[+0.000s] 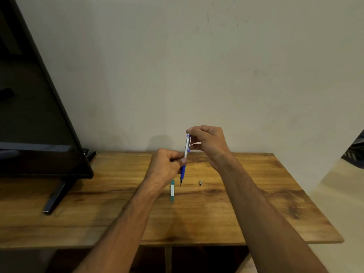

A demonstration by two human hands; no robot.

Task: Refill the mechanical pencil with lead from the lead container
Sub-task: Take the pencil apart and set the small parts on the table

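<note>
Your two bare forearms reach over the grained wooden desk. Your left hand has its fingers clamped on the blue grip of the mechanical pencil, held nearly upright above the desk, tip down. Your right hand pinches its clear upper end. Below lie the slim teal lead container and a small metal cap.
</note>
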